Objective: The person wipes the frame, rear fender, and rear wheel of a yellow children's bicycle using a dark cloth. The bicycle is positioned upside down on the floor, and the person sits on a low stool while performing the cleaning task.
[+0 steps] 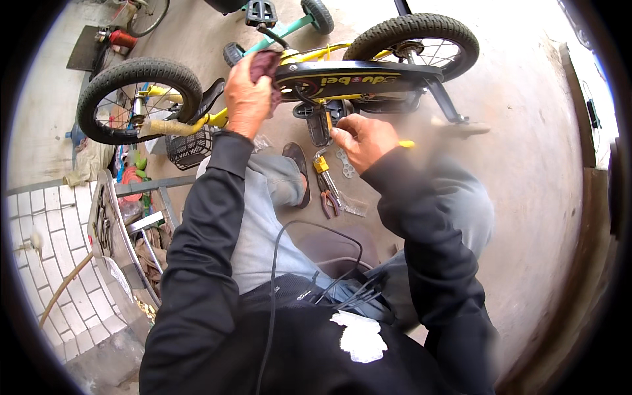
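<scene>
A small yellow and black bicycle lies across the far side, its black chain guard (355, 79) facing me with upside-down lettering. My left hand (247, 99) is closed on a dark maroon cloth (265, 69), pressed to the yellow frame beside the chain guard's left end. Just below the guard, near a black pedal (318, 125) with an orange reflector, my right hand (365, 139) has its fingers curled in. A yellow end (407, 143) pokes out by its wrist; I cannot make out what it belongs to or what the fingers hold.
Between my feet lie a yellow hex key holder (320, 164), pliers (329, 203) and a flat multi-hole wrench (345, 163). A black basket (189, 150) sits under the front wheel (139, 100). Behind stands a green-framed wheeled toy (293, 29). Clutter and a metal rack (148, 187) fill the left.
</scene>
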Available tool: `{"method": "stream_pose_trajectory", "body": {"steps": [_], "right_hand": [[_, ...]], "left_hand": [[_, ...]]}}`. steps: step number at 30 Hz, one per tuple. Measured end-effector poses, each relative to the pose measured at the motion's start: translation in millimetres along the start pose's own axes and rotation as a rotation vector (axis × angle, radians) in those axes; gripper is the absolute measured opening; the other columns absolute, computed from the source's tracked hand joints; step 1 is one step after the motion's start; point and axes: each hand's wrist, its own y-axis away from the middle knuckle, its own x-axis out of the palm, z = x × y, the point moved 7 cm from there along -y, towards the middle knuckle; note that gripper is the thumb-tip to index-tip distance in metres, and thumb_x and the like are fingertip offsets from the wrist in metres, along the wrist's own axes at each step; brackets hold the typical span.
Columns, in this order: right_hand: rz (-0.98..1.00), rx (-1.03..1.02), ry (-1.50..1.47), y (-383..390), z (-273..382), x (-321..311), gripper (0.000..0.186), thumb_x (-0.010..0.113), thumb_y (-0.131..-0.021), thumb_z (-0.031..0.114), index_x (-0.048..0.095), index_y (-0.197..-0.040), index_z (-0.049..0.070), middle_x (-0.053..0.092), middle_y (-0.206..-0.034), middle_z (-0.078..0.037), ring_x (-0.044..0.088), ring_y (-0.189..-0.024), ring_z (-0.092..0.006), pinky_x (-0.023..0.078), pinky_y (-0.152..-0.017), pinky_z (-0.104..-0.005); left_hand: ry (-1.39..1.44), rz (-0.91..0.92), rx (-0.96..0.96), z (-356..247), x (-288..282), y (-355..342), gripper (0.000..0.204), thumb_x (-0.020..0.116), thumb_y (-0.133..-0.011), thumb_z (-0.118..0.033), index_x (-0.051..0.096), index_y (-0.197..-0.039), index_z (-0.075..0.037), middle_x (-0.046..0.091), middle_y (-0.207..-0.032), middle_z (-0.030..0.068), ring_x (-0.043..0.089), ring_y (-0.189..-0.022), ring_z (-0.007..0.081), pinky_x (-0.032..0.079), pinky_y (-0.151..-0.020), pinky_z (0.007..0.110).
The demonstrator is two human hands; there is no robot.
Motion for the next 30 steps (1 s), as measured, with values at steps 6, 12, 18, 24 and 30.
{"method": "stream_pose_trajectory", "body": {"steps": [6,12,18,24,30], "right_hand": [[0.013,-0.007,-0.001,5.1,-2.5,3.0,0.03,0.061,-0.088,0.029,0.068,-0.093,0.001,0.067,-0.08,-0.021,0.066,-0.081,-0.0373,0.052,-0.077,-0.0439],[0.061,0.007,0.037,7.7,-2.0,3.4,0.029,0.061,-0.089,0.029,0.069,-0.091,0.001,0.068,-0.079,-0.021,0.066,-0.08,-0.0369,0.052,-0.077,-0.0436],[0.025,-0.008,0.04,9.0,-3.5,-1.0,0.028,0.061,-0.088,0.028,0.069,-0.09,0.001,0.068,-0.078,-0.02,0.066,-0.079,-0.0363,0.052,-0.077,-0.0432],[0.049,0.006,0.09,8.7,-8.0,2.8,0.029,0.062,-0.087,0.029,0.069,-0.09,0.001,0.068,-0.078,-0.02,0.067,-0.08,-0.0364,0.052,-0.076,-0.0433],[0.074,0.01,0.122,9.1,-3.4,2.0,0.03,0.062,-0.088,0.03,0.068,-0.09,0.001,0.068,-0.079,-0.02,0.067,-0.08,-0.0362,0.052,-0.076,-0.0431]], "left_hand": [[0.135,0.02,-0.179,42.1,4.3,14.9,0.046,0.059,-0.077,-0.006,0.059,-0.122,0.001,0.068,-0.105,0.0153,0.064,-0.095,0.0186,0.048,-0.087,0.03],[0.186,0.152,-0.249,46.1,-2.9,20.3,0.046,0.059,-0.079,-0.004,0.058,-0.125,0.003,0.068,-0.106,0.0117,0.063,-0.095,0.016,0.048,-0.088,0.029],[0.287,-0.017,-0.06,13.8,-13.3,11.8,0.048,0.06,-0.075,0.0,0.06,-0.123,-0.004,0.066,-0.111,0.0158,0.065,-0.101,0.0269,0.049,-0.092,0.034],[-0.184,0.098,0.134,1.0,-8.2,30.0,0.044,0.062,-0.077,-0.004,0.062,-0.12,-0.006,0.058,-0.114,0.0193,0.061,-0.098,0.0379,0.05,-0.087,0.042],[-0.17,0.011,0.114,-13.6,-30.5,30.1,0.049,0.058,-0.077,0.0,0.062,-0.124,-0.013,0.058,-0.111,0.0182,0.06,-0.1,0.0367,0.049,-0.088,0.041]]}}
